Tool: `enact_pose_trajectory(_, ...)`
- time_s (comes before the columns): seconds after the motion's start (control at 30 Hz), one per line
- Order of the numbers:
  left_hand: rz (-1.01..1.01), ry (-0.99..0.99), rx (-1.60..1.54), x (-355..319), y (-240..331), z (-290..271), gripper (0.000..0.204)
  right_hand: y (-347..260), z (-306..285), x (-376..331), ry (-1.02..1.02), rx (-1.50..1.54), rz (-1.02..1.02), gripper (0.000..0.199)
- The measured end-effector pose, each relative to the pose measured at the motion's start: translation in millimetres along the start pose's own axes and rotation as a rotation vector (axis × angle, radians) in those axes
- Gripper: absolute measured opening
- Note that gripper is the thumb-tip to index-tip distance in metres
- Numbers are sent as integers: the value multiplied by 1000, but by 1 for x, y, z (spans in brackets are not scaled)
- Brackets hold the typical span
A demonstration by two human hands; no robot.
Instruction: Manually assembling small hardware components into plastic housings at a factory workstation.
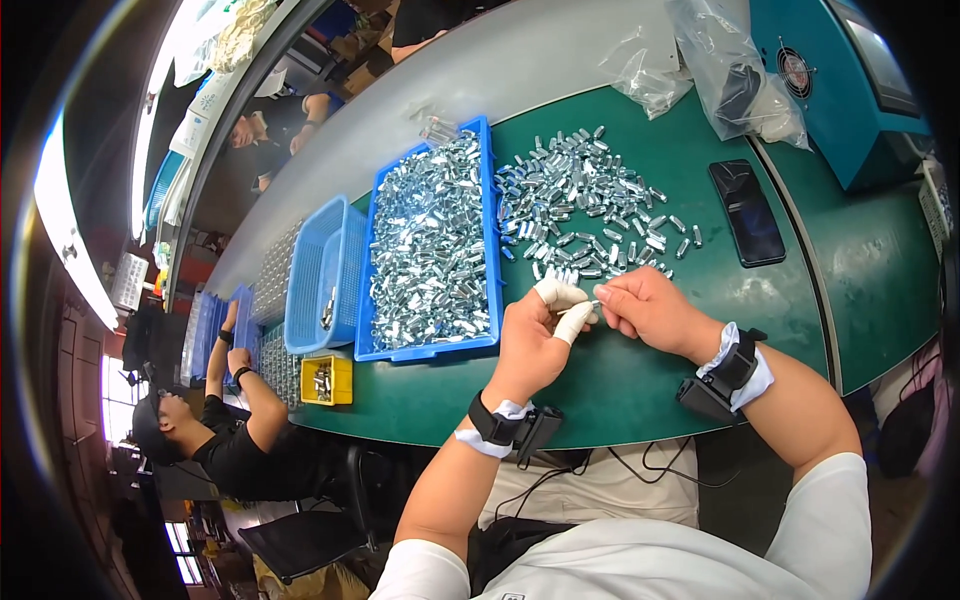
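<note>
Both hands pinch one small metal part (592, 303) above the desk (640, 380) edge.
Left hand (530, 340) and right hand (650, 310) grip with fingertips only; likely slip, dropping it off-desk or into loose pile (585, 205) beside blue tray (432, 240).

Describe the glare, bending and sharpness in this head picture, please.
Head view: fisheye bends the table edge and blackens the corners; lamps at far left are blown out; metal parts glint; both hands are sharp, and the phone reflects slightly.

small silver metal piece (583, 306) | pinched between both hands' fingers | above green mat
</note>
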State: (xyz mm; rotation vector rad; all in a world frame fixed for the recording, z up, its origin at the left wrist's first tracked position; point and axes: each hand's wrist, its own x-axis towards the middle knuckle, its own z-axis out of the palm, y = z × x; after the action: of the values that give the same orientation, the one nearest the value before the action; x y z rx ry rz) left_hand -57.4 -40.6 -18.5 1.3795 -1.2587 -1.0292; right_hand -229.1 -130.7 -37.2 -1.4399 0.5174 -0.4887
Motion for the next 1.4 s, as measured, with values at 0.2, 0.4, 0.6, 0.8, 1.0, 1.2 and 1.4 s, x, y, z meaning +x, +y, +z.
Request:
enact_pose_trajectory(0.2,151,54,179,-4,3,5,5,-1,5,0,19,-47,-35,41)
enact_pose_trajectory(0.4,66,415,176,-14,6,-52,12,3,1,6,97,64,-30,41)
enact_pose_trajectory(0.6,9,483,368,-11,24,-60,18,10,-1,7,107,296,-42,38)
enact_pose_trajectory(0.8,174,198,845,21,4,-24,25,10,0,8,93,318,-27,38)
enact_pose_trajectory(1.0,291,115,1177,37,-7,-25,30,7,1,6,87,273,-10,37)
enact_pose_trajectory(1.2,167,124,1101,43,-5,-23,26,10,0,7,95,306,-11,37)
enact_pose_trajectory(1.4,174,94,1085,31,-4,-25,26,10,4,6,107,304,13,37)
